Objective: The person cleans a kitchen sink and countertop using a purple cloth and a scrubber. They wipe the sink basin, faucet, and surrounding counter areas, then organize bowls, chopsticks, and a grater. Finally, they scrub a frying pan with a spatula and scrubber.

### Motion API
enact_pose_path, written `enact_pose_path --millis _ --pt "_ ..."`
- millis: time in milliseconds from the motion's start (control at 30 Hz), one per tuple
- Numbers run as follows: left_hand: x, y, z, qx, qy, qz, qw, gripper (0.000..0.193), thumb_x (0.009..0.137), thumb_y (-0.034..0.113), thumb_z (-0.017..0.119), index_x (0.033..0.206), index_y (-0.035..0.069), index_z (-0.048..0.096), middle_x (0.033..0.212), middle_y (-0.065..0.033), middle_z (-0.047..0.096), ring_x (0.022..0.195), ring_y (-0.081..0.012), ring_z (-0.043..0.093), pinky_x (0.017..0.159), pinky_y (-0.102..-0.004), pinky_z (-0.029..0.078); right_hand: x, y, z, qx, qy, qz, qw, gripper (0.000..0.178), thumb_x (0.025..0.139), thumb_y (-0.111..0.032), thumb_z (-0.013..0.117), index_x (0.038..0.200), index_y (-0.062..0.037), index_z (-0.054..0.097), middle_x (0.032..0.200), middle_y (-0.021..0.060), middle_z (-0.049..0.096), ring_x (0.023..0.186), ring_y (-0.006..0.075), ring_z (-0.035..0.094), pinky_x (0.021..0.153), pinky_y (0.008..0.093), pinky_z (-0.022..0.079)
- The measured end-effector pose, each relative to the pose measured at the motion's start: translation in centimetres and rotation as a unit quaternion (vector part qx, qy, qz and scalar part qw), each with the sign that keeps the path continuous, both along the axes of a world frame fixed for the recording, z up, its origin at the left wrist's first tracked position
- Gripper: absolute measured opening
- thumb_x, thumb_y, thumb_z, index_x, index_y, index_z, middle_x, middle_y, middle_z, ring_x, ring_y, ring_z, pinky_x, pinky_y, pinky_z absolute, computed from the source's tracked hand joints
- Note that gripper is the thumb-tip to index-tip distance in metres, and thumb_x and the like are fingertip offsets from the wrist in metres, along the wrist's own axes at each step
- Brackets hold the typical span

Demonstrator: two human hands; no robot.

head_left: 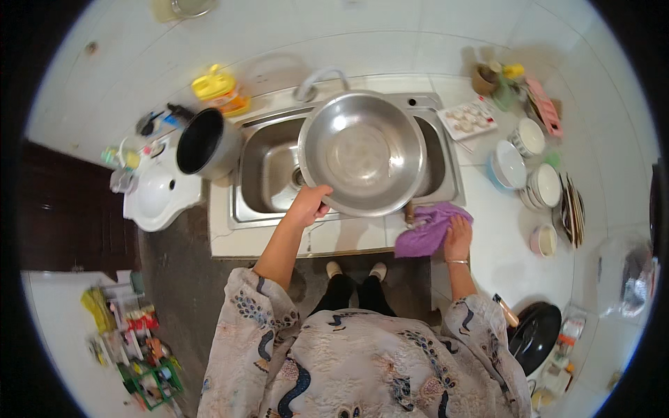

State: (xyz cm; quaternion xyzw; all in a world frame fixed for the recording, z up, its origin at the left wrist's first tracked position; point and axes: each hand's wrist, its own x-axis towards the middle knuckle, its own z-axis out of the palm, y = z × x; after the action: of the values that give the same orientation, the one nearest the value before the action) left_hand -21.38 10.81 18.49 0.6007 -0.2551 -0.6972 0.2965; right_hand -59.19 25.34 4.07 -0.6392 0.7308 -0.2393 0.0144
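A wide stainless steel basin (359, 157) lies over the divider of the double sink, its inside facing up and bare. My left hand (308, 205) grips its near left rim, thumb over the edge. On the counter right of the basin, a purple cloth (426, 233) lies bunched near the front edge. My right hand (458, 238) rests on the cloth's right side with the fingers bent over it; some fingertips are hard to make out. A small brown object (409, 213) sits between basin and cloth.
Left of the sink (265, 181) stands a dark-lined pot (203, 145), with a yellow jug (221, 90) behind. The faucet (322, 82) rises at the back. To the right are a white tray (468, 120), stacked bowls (541, 187), plates (573, 212) and a black wok (535, 338).
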Motion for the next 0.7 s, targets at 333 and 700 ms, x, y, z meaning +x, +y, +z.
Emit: enact_pose_path --millis 333,700 --pt "11.7 8.9 -0.2 -0.051 -0.026 0.158 0.986 0.014 0.082 0.012 0.054 0.088 -0.001 0.051 0.056 -0.0054 0.048 0.036 -0.0125 0.040 0.032 -0.0246 0.028 -0.2 -0.2 -1.5 -0.009 0.018 -0.017 1.000 0.033 0.079 -0.007 0.055 0.112 0.0000 0.058 0.119 0.0186 0.054 0.114 0.0369 0.045 0.100 0.0460 0.032" --pt "16.3 6.8 -1.3 -0.435 -0.431 0.116 0.782 0.061 0.084 0.003 0.051 0.139 0.006 0.024 0.110 -0.0190 0.059 0.084 -0.0279 0.063 0.075 -0.0322 0.049 0.7 -0.9 -3.1 0.002 0.033 -0.065 0.997 0.033 0.080 -0.006 0.053 0.111 0.0015 0.058 0.120 0.0212 0.053 0.113 0.0384 0.046 0.099 0.0450 0.034"
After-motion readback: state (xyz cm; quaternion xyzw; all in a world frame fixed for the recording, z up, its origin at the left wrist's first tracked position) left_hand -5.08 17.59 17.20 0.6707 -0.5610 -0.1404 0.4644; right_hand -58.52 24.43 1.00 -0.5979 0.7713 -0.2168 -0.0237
